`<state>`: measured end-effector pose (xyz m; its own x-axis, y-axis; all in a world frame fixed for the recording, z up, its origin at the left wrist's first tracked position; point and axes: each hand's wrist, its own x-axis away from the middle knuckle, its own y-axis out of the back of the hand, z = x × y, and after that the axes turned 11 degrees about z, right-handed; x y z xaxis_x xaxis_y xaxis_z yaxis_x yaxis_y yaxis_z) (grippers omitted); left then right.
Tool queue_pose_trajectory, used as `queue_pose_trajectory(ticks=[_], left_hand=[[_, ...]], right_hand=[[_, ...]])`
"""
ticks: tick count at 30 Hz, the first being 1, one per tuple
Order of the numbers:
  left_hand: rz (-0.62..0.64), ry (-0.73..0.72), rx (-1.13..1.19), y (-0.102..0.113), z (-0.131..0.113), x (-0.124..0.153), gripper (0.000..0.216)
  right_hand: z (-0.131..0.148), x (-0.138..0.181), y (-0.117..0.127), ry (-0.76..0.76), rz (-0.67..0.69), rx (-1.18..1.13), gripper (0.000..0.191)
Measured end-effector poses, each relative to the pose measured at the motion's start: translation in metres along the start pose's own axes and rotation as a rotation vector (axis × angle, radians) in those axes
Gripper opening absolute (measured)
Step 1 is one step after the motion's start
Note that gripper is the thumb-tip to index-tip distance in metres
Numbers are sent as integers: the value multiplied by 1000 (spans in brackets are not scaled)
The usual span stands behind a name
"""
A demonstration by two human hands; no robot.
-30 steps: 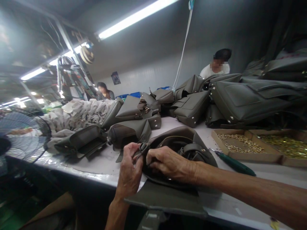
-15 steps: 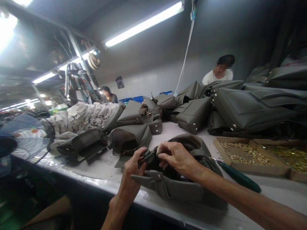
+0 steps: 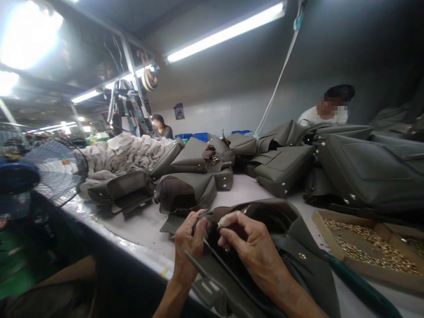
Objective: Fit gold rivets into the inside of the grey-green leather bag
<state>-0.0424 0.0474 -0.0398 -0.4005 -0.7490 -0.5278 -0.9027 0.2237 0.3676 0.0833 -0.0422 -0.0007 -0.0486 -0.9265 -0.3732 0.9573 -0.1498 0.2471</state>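
A grey-green leather handbag (image 3: 291,247) lies open in front of me on the white worktable (image 3: 145,225). My left hand (image 3: 187,247) is closed on the near-left rim of the bag's opening. My right hand (image 3: 251,249) is curled beside it, thumb and fingers pinched at the same rim, on a small part I cannot make out. The bag's flap and strap hang over the table's front edge below my hands.
Several more grey-green handbags (image 3: 281,163) are piled across the table's middle and right. A cardboard tray of small brass fittings (image 3: 361,247) and a green-handled tool (image 3: 361,289) lie at right. A fan (image 3: 56,170) stands left. Pale fabric (image 3: 122,152) is heaped behind. Two other people sit beyond.
The bag has shifted nearer and tilted, its opening facing me more. Both hands stayed pinched at the rim; my view swung a little leftward.
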Motion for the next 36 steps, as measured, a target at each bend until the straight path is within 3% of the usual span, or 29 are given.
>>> queue_pose_trajectory(ticks=[5,11,20,27,36], left_hand=[[-43,175,139,-1,-3,2,33],[-31,200,187,7,-20,14,33],[-14,220,208,15,-23,35,31],[-30,221,228,16,-28,33,29],[-65,231,206,11,-20,35,27]], right_hand=[[-10,0,-8,115,14,7,5],[-11,-3,-6,81,71,77,9],[-7,0,-20,168,150,231,14],[-6,-1,-22,131,122,256,11],[-9,-1,-24,-11,84,82,10]])
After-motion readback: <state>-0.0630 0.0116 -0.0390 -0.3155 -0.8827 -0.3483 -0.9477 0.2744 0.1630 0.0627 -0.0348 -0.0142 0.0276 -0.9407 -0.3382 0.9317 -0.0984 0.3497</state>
